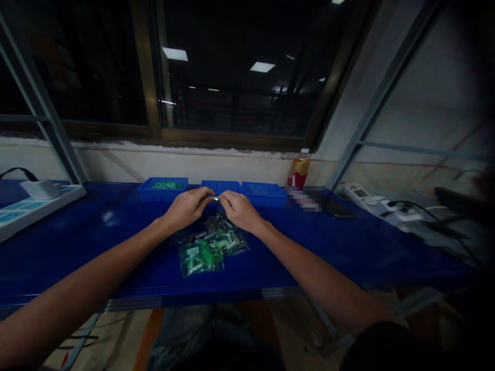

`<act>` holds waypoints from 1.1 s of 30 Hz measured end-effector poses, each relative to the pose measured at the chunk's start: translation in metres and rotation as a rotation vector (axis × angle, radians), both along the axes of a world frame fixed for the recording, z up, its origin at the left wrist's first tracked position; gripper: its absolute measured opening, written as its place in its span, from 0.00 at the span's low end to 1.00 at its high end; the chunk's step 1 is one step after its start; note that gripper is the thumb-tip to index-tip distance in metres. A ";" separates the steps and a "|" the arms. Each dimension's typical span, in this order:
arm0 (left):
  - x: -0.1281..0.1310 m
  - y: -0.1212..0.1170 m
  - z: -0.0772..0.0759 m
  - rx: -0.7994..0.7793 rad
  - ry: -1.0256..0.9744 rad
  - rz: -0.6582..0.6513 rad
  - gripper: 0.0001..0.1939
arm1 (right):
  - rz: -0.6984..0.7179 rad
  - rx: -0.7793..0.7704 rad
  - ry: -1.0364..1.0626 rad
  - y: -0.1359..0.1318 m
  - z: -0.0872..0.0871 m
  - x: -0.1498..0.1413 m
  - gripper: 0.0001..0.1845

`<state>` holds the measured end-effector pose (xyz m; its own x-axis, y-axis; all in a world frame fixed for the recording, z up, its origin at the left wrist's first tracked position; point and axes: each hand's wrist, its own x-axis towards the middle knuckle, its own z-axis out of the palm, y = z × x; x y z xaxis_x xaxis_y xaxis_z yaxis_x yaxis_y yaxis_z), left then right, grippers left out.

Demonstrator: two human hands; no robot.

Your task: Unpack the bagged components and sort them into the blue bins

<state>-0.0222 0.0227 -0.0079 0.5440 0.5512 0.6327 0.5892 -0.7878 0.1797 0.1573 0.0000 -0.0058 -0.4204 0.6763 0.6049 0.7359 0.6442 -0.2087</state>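
My left hand [188, 207] and my right hand [240, 210] meet above the blue table, thumbs and fingers pinched close together. Between the fingertips shows a small whitish, shiny piece [215, 198]; its kind is too small to make out, and both hands seem to grip it. Below and nearer to me lies a loose pile of clear plastic bags. A bag with green contents and a white label [201, 258] is at the front, with another green-filled bag [232, 241] to its right. Darker small bags [218, 222] lie partly behind my right hand.
At the back stand a blue bin [162, 195] with green bits and two more blue bins, the middle one [220, 185] and the right one [265, 195]. A bottle [299, 171], a dark phone [340, 208] and power strips [38, 203] flank the table [116, 242].
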 end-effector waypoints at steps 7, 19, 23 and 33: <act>0.000 0.000 -0.002 -0.029 0.021 -0.024 0.09 | -0.072 -0.002 -0.088 -0.003 -0.001 0.000 0.15; -0.002 0.005 0.002 -0.085 0.025 -0.106 0.09 | 0.024 -0.056 0.058 0.002 -0.001 0.004 0.14; -0.004 0.008 0.000 -0.147 0.015 -0.093 0.10 | 0.027 -0.088 0.066 0.001 -0.002 0.007 0.09; -0.002 0.005 0.002 -0.384 -0.021 -0.174 0.17 | 0.008 0.060 -0.031 -0.006 0.004 0.006 0.06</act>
<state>-0.0239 0.0279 -0.0058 0.6387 0.6503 0.4113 0.4461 -0.7485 0.4906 0.1633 -0.0056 -0.0013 -0.4451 0.6353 0.6310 0.7360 0.6610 -0.1463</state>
